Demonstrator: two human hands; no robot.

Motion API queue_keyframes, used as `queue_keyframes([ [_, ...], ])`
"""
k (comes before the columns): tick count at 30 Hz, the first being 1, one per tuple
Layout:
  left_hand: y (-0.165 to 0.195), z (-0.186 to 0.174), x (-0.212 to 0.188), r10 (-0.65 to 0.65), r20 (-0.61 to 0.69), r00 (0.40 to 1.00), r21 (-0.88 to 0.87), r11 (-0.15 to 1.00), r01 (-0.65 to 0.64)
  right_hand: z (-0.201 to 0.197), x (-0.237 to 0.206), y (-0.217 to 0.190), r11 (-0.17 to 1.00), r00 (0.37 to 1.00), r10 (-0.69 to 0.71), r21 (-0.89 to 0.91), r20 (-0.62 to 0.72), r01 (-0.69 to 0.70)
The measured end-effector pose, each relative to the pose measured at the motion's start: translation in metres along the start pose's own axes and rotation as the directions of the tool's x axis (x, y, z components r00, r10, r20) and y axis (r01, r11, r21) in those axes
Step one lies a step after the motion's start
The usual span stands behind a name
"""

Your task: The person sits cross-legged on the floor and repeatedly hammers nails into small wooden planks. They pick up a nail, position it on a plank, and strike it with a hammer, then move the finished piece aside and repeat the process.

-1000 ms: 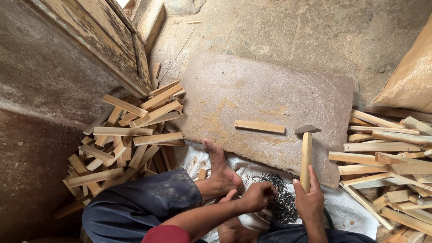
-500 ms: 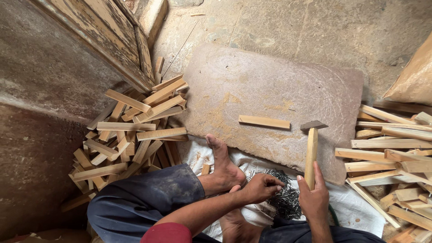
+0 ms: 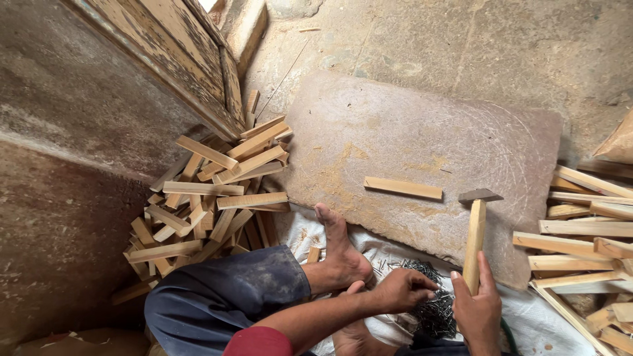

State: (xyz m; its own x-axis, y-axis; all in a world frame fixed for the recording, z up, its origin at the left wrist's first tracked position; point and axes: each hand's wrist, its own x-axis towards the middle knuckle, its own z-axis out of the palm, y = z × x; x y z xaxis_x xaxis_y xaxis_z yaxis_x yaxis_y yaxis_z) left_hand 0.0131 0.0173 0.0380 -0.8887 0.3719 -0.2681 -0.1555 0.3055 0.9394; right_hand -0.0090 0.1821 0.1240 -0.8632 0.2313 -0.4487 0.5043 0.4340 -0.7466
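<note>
The hammer [image 3: 474, 231] has a pale, squared wooden handle and a small dark metal head; it stands nearly upright over the near edge of the flat stone slab [image 3: 409, 132], head uppermost and just right of 1 short wooden strip [image 3: 403, 188] lying flat on the slab. The right hand [image 3: 480, 308] is wrapped around the lower end of the handle, fingers closed on it. The left hand [image 3: 401, 290] reaches into a heap of dark nails [image 3: 435, 310] spread on a white cloth sack [image 3: 389, 254], its fingertips drawn together among them; whether a nail is actually pinched cannot be told. A bare foot [image 3: 339, 254] rests on the sack against the slab's edge, beside a leg in dark blue trousers [image 3: 224, 296]. No box or bin holds the stock: 1 loose pile of cut wooden strips [image 3: 211, 198] lies on the ground to the left by a worn wooden frame [image 3: 191, 59], and another stack of wooden strips [image 3: 587, 244] lies to the right
</note>
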Motion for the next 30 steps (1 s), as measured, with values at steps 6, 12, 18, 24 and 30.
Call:
queue_keyframes([
  [6, -0.005, 0.012, 0.004, -0.112, 0.056, 0.992, -0.201, 0.972, 0.121, 0.001, 0.0, 0.0, 0.999, 0.999, -0.032, 0.01, -0.011, 0.032],
  [12, -0.01, 0.022, 0.005, -0.173, 0.044, 0.984, -0.292, 0.94, 0.178, 0.001, -0.001, -0.002, 0.999, 1.0, 0.004, 0.039, -0.012, -0.003],
  [18, -0.01, 0.025, 0.002, -0.154, 0.083, 0.984, -0.325, 0.93, 0.173, 0.001, 0.0, -0.003, 1.0, 1.0, 0.025, 0.005, -0.002, -0.025],
  [24, -0.013, 0.027, 0.002, -0.128, 0.088, 0.988, -0.322, 0.935, 0.149, 0.0, 0.001, -0.003, 0.999, 1.0, 0.026, -0.03, 0.013, -0.026],
  [30, -0.019, 0.028, 0.001, -0.14, 0.102, 0.985, -0.329, 0.929, 0.167, 0.001, -0.001, -0.006, 0.999, 0.999, 0.037, -0.013, 0.012, -0.037],
])
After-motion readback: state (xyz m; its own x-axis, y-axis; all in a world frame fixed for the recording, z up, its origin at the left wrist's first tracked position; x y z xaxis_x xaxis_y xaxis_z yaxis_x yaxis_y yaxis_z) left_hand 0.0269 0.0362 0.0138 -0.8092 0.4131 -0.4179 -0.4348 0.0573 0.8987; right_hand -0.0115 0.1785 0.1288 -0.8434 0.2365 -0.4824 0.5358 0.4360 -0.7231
